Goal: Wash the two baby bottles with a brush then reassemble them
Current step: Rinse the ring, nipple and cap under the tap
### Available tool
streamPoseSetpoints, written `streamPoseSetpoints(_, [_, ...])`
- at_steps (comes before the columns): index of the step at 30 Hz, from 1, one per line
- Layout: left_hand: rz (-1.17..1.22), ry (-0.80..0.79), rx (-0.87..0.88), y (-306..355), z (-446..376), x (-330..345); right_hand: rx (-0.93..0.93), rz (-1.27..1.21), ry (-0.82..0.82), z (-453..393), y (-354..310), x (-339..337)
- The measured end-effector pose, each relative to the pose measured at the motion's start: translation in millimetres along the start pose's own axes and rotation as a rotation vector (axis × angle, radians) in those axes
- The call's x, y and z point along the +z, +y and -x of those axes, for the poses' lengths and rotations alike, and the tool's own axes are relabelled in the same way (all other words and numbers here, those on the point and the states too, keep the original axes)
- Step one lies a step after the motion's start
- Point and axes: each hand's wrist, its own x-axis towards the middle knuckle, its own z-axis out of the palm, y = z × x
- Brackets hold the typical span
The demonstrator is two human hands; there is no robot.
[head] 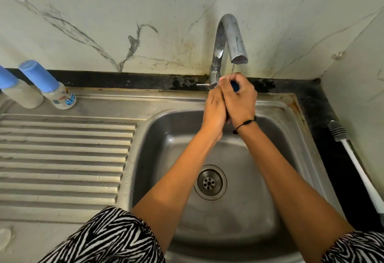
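Observation:
Two baby bottles with light blue caps stand assembled at the back left of the sink's drainboard: one [53, 87] with a printed label, the other [17, 92] partly cut off by the frame edge. Both my hands are pressed together under the tap spout [239, 55], where a thin stream of water falls. My right hand [239, 98] grips a small dark blue item [235, 86], mostly hidden in the fist. My left hand [215, 107] lies against the right one, its fingers hidden. The bottle brush [351, 154], grey bristles on a white handle, lies on the counter at the right.
The steel sink basin [162, 138] with its drain [209, 182] lies below my arms. A ribbed drainboard [62, 158] fills the left. The tap lever [202, 85] sticks out left of the tap base. A marble wall rises behind, and a black counter strip [320, 121] runs along the right.

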Motion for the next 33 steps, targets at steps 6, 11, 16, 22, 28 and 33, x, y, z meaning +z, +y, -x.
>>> streamPoseSetpoints(6, [0.003, -0.092, -0.347, 9.9, -11.4, -17.2, -0.234, -0.079, -0.182, 4.2, 3.3, -7.1])
streamPoseSetpoints(11, [0.104, -0.142, -0.402, 13.6, -9.3, -17.3, -0.029, -0.122, -0.061, 2.7, 2.4, -4.3])
streamPoseSetpoints(16, [0.135, -0.111, -0.004, -5.1, -6.5, -10.4, 0.353, -0.209, 0.027, -4.8, 6.9, 5.3])
streamPoseSetpoints(22, [0.191, -0.093, 0.039, -12.5, 2.6, -15.2, 0.220, -0.122, 0.031, 0.9, 2.1, 1.4])
streamPoseSetpoints(28, [0.106, 0.097, -0.098, -3.6, -10.1, -17.8, 0.117, -0.128, -0.297, 5.4, -1.2, -7.5])
streamPoseSetpoints(33, [-0.029, 0.138, -0.282, -13.4, -6.3, -32.3, -0.142, 0.180, -0.179, 3.0, -14.8, -17.4])
